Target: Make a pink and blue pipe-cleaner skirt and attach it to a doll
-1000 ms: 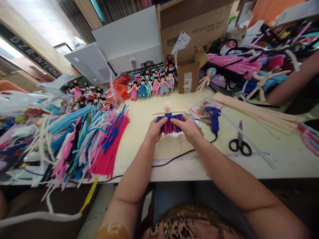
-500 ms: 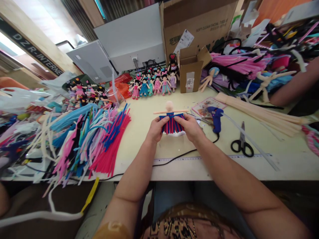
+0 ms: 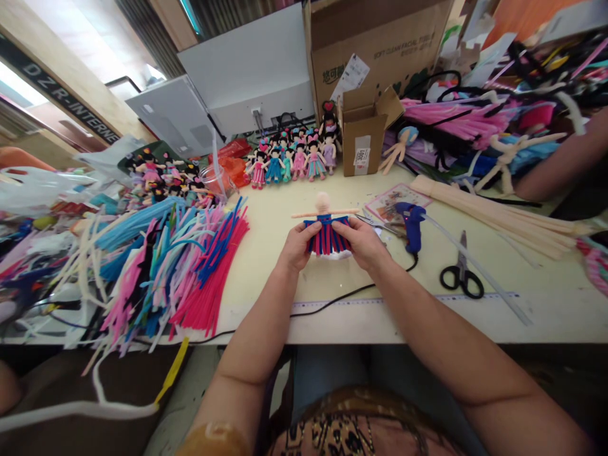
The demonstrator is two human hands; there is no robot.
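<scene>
Doll (image 3: 324, 218) between left hand (image 3: 296, 246) and right hand (image 3: 367, 244), striped skirt (image 3: 329, 240) in their snug grip, head (image 3: 323, 202) beyond both thumbs (image 3: 311, 229).

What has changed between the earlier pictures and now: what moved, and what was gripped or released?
Nothing was visibly moved, gripped or released; only the whole view shifted slightly. The left hand and right hand hold the striped doll skirt as before; the glue gun and scissors lie where they were.

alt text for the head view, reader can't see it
A person's left hand and right hand pinch the blue and crimson striped skirt of a doll over a pale table. To the right lie a blue glue gun and scissors; dressed dolls are grouped behind, with coloured fuzzy stems at left.
</scene>
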